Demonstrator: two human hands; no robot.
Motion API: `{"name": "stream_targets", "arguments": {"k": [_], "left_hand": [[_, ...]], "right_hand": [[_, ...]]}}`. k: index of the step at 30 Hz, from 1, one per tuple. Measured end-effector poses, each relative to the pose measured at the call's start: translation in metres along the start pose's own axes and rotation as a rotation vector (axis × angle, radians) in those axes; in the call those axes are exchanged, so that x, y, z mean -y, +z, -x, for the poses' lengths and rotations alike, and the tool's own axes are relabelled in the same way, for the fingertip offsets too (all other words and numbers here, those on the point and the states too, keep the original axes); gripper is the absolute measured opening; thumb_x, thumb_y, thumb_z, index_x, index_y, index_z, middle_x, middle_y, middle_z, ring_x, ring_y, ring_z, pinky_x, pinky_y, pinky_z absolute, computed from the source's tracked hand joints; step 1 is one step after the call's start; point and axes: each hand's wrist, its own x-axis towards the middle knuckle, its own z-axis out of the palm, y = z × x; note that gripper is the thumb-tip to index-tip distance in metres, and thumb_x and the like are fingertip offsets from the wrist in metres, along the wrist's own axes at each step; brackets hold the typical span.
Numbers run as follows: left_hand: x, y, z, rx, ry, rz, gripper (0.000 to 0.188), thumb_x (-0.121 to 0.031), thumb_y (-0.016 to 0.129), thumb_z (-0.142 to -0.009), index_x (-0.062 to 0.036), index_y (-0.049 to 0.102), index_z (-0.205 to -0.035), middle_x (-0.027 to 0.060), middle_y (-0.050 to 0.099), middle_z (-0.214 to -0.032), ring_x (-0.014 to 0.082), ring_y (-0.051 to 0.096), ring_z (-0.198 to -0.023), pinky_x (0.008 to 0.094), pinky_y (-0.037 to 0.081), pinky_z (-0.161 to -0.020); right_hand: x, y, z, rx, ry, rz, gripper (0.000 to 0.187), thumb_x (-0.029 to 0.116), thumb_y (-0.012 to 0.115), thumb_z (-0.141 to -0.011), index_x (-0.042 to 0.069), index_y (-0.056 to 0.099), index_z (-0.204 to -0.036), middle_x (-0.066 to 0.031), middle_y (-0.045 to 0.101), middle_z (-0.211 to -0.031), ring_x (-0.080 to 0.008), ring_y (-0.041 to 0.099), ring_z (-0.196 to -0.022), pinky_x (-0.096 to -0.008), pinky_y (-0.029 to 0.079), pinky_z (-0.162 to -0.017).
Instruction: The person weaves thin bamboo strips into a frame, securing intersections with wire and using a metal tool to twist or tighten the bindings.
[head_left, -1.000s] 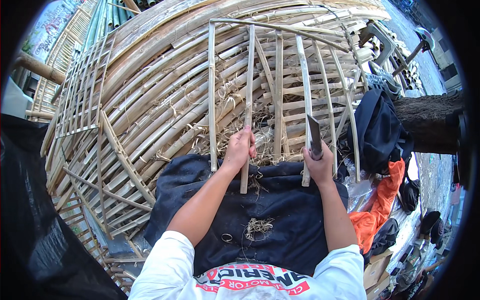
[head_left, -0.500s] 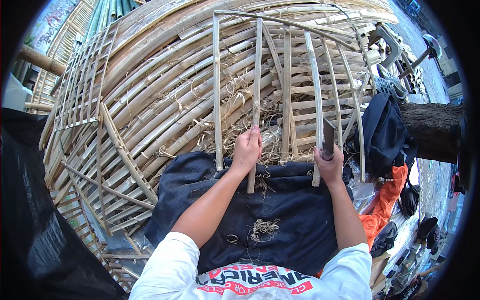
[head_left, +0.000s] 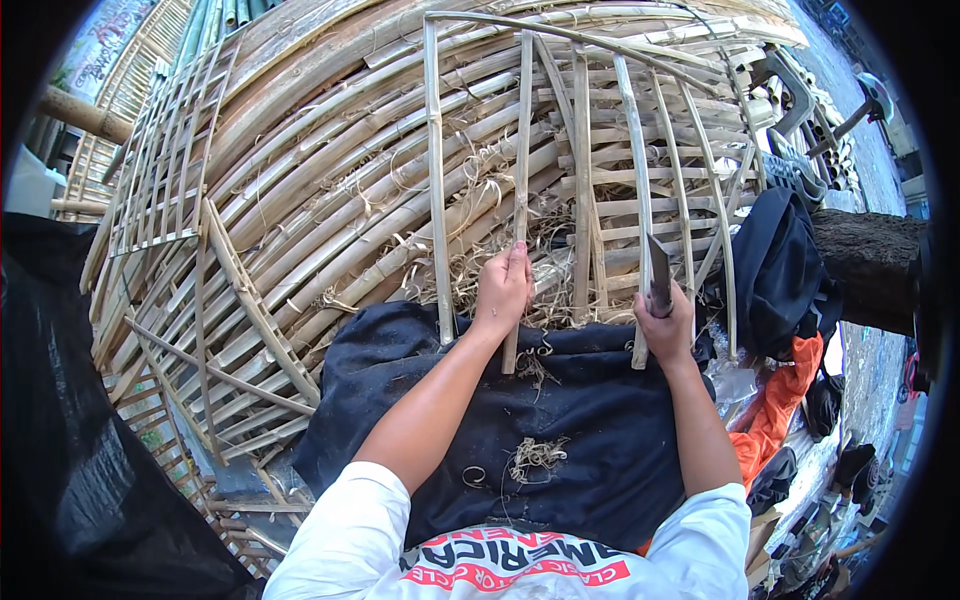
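A bamboo frame (head_left: 433, 150) with several long slats stands in front of me, its far ends joined by a crosspiece (head_left: 580, 32). My left hand (head_left: 503, 290) is closed around one bamboo slat (head_left: 523, 150), whose lower end reaches over the black cloth on my lap. In my right hand (head_left: 668, 325) is a knife (head_left: 659, 268), its dark blade pointing up and away from me. That hand also rests against another bamboo slat (head_left: 634, 160); whether its fingers grip this slat too I cannot tell.
Black cloth (head_left: 420, 400) covers my lap, with curled shavings (head_left: 536, 458) on it. Beyond lie many bamboo strips (head_left: 330, 180). A lattice panel (head_left: 160, 150) leans at left. Dark fabric (head_left: 775, 265), orange fabric (head_left: 775, 400) and a log (head_left: 870, 265) are at right.
The view has shifted slightly, moving the scene a little to the right. Both hands keep their holds, with no clear movement along the slats.
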Motion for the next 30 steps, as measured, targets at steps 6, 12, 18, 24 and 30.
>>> {"name": "stream_targets", "arguments": {"k": [6, 12, 18, 24, 30], "left_hand": [[0.004, -0.004, -0.006, 0.023, -0.012, -0.017, 0.048, -0.038, 0.037, -0.108, -0.0075, 0.047, -0.073, -0.0004, 0.043, -0.052, 0.0089, 0.044, -0.043, 0.0257, 0.039, -0.044], [0.007, 0.000, -0.006, 0.031, 0.010, -0.026, 0.046, -0.039, 0.038, -0.108, -0.0071, 0.047, -0.075, -0.0009, 0.042, -0.053, 0.0086, 0.043, -0.044, 0.0259, 0.038, -0.044], [0.003, 0.003, -0.009, 0.062, -0.035, 0.098, 0.044, -0.038, 0.039, -0.108, -0.0060, 0.049, -0.079, -0.0006, 0.043, -0.056, 0.0086, 0.043, -0.045, 0.0259, 0.039, -0.045], [0.008, 0.006, -0.014, 0.053, -0.049, 0.055, 0.040, -0.036, 0.039, -0.108, -0.0054, 0.051, -0.085, 0.0000, 0.047, -0.057, 0.0093, 0.046, -0.045, 0.0263, 0.041, -0.046], [0.004, 0.001, -0.017, 0.121, -0.086, -0.020, 0.031, -0.031, 0.045, -0.106, -0.0017, 0.056, -0.101, 0.0014, 0.056, -0.066, 0.0105, 0.056, -0.054, 0.0251, 0.047, -0.051]], "right_hand": [[-0.003, 0.002, -0.002, 0.083, -0.017, 0.064, 0.020, 0.004, 0.074, -0.078, 0.001, 0.061, -0.093, -0.0128, 0.059, -0.076, -0.0291, 0.061, -0.067, -0.0363, 0.050, -0.064], [-0.009, 0.001, -0.005, 0.207, 0.033, 0.131, 0.025, 0.013, 0.078, -0.080, 0.001, 0.061, -0.093, -0.0152, 0.061, -0.081, -0.0352, 0.062, -0.072, -0.0393, 0.050, -0.066], [-0.002, -0.024, -0.015, 0.386, -0.097, 0.224, 0.030, 0.022, 0.080, -0.080, 0.001, 0.062, -0.093, -0.0157, 0.064, -0.097, -0.0362, 0.065, -0.084, -0.0437, 0.051, -0.072], [0.023, -0.039, -0.035, 0.286, -0.090, 0.277, 0.026, 0.021, 0.078, -0.081, 0.001, 0.065, -0.089, -0.0176, 0.065, -0.110, -0.0374, 0.066, -0.092, -0.0419, 0.053, -0.077], [0.048, 0.006, -0.066, -0.112, -0.065, 0.089, 0.019, 0.010, 0.074, -0.082, -0.003, 0.064, -0.092, -0.0170, 0.065, -0.104, -0.0286, 0.067, -0.085, -0.0374, 0.052, -0.075]]}}
